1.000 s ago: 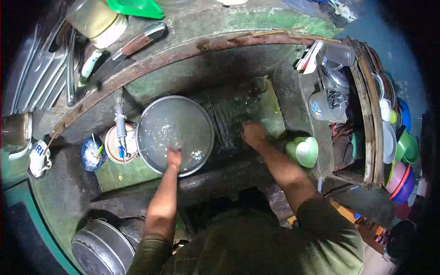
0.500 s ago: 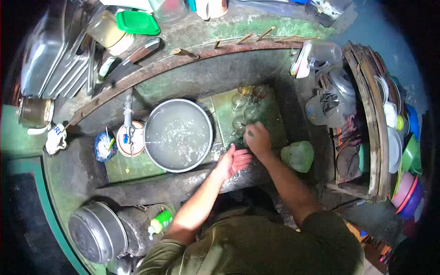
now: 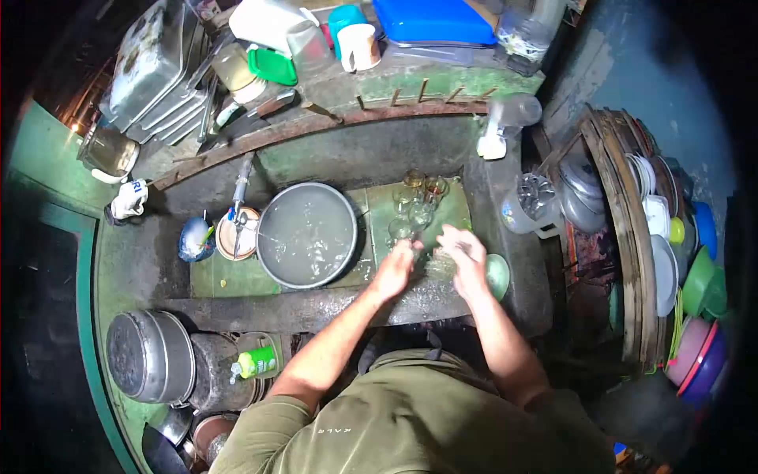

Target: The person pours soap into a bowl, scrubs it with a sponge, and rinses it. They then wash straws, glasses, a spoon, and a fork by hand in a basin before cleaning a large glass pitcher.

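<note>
Cupping a clear glass [image 3: 437, 267] between them, the left hand [image 3: 392, 270] and the right hand [image 3: 466, 254] each keep a loose grip on it: the left's fingers curl against its near side and the right's spread over its top and far side, neither fully closed. The glass sits low in the stone sink [image 3: 371, 154], just in front of the near ledge. At 12 o'clock from it stands a cluster of glasses [image 3: 414, 201], upright and close together on the green sink floor; I cannot tell whether they are washed or waiting, so the work looks to be somewhere in the middle, with one glass in hand and several more beside it. At 9 o'clock a round metal basin [image 3: 308, 235] holds cloudy water, and past it a tap [image 3: 239, 193] hangs over a small dish [image 3: 235, 235]. At 3 o'clock, just beside the right hand, lies a green cup [image 3: 498, 275]. Farther out at 3 o'clock a rack [image 3: 632, 237] already carries plates and bowls. On the counter at 10 o'clock a white cloth [image 3: 129, 199] shows the blue letters "RI". The person's shirt [image 3: 410, 419] bears small white lettering, roughly "KALR". The label on the green bottle [image 3: 254, 363] at 8 o'clock is unreadable.
</note>
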`<move>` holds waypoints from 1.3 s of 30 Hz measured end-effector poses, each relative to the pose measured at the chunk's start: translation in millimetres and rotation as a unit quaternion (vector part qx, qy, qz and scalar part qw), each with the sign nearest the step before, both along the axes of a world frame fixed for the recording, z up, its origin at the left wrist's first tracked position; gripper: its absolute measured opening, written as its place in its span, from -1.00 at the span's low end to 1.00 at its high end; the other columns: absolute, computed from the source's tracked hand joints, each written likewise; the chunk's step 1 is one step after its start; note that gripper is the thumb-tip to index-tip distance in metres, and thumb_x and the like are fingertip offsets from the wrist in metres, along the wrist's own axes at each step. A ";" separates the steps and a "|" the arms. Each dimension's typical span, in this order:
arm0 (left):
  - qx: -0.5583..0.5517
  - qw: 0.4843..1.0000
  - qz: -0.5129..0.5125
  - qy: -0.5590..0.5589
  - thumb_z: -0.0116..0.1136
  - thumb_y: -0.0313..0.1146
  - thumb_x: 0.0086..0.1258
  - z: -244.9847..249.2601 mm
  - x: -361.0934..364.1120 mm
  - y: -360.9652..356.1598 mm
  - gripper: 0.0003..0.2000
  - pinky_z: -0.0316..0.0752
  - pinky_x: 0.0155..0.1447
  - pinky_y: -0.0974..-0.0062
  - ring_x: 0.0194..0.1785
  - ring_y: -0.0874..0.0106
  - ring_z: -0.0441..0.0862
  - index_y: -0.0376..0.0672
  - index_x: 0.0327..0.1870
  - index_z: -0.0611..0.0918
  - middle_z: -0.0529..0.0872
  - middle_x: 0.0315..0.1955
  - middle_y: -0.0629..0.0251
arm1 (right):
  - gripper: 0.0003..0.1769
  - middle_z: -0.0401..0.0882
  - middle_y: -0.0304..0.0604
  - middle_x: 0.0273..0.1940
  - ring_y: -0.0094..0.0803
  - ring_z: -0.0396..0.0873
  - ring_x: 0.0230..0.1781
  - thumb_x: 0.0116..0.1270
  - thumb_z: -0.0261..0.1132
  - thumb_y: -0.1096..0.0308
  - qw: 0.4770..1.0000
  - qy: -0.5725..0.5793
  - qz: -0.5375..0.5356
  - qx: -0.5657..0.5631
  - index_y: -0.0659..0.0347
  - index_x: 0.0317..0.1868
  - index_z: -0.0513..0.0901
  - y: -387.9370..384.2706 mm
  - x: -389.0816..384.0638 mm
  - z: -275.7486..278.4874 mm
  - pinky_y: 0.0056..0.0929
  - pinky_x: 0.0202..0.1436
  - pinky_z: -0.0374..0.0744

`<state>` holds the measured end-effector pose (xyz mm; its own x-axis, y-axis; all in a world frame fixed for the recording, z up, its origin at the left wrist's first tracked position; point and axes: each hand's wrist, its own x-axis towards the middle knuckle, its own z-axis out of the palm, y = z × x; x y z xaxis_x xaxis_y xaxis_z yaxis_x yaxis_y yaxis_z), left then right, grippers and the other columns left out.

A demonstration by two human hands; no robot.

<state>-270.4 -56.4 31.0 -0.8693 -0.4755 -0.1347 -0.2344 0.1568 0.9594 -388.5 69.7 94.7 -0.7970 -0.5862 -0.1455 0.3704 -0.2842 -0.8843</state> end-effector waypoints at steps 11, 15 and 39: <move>0.303 0.940 0.110 0.113 -0.13 -0.24 0.56 58.3 21.5 20.2 -0.76 0.17 -0.61 0.58 -0.67 0.61 0.20 -0.10 -0.31 0.53 0.38 -0.66 0.48 | -0.85 0.61 -0.09 -0.26 -0.25 0.62 -0.29 0.33 0.21 0.38 0.958 -0.240 0.110 -0.116 0.23 -0.14 0.50 -39.4 -27.1 20.6 -0.18 -0.14 0.66; 0.460 0.879 0.108 0.065 -0.21 -0.27 0.58 90.9 20.8 26.8 -0.81 0.17 -0.64 0.64 -0.69 0.63 0.20 -0.10 -0.15 0.48 0.37 -0.65 0.47 | -0.90 0.65 -0.13 -0.26 -0.40 0.62 -0.27 0.35 0.24 0.40 0.986 -0.063 0.146 -0.046 0.22 -0.18 0.59 -41.9 1.6 27.7 -0.37 -0.15 0.62; -0.124 0.989 0.072 -0.033 0.00 -0.40 0.44 91.9 12.7 38.6 -0.84 0.57 -0.20 0.26 -0.36 0.16 0.70 -0.34 -0.17 0.51 0.70 -0.47 0.04 | -0.84 0.65 -0.02 -0.34 -0.20 0.64 -0.30 0.30 0.28 0.34 0.867 0.464 -0.109 0.146 0.29 -0.29 0.61 -19.2 -28.4 30.0 -0.28 -0.21 0.58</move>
